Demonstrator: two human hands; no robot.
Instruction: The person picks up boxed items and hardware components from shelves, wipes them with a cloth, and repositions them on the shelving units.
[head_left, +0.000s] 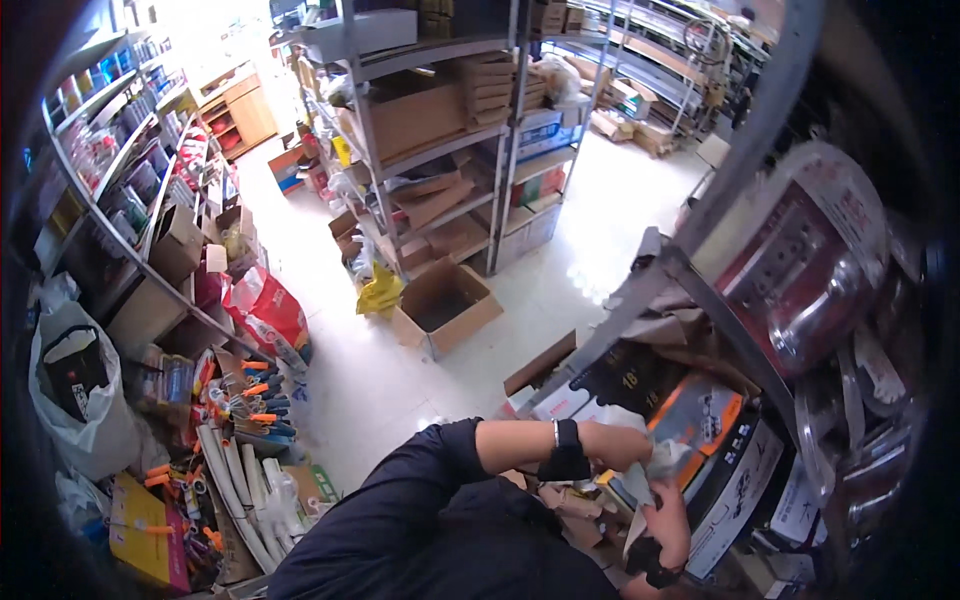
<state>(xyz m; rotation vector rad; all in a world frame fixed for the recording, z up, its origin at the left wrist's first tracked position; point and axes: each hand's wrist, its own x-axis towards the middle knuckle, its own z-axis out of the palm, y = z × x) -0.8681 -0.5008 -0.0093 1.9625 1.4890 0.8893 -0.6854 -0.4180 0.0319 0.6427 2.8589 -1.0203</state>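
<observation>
- Both of our hands meet at the low shelf on our right, at the front edge of a row of flat boxes standing on edge.
- Our left hand (622,446) reaches across our body from the left, its dark sleeve pushed up and a black wrist strap (567,452) with a thin bracelet beside it on the forearm; it closes around the upper end of a pale crumpled wrapper (652,466).
- Our right hand (668,520) sits directly below it, coming up from the lower edge, fingers curled on the lower end of the same wrapper; how firmly it grips we cannot tell.
- The wrapper lies between the two hands, its long axis running roughly up and down, tilted slightly right at the top. The left hand is nearer its top, the right its bottom.
- It looks whitish-grey, soft and wrinkled, like thin plastic or paper; what it covers is hidden.
- Just behind it stands an orange and grey box (700,420), touching or nearly touching the wrapper, with a black box (626,378) to its left.
- The metal shelf post (735,160) rises diagonally above, and shiny round packaged goods (810,260) lie beyond it.
</observation>
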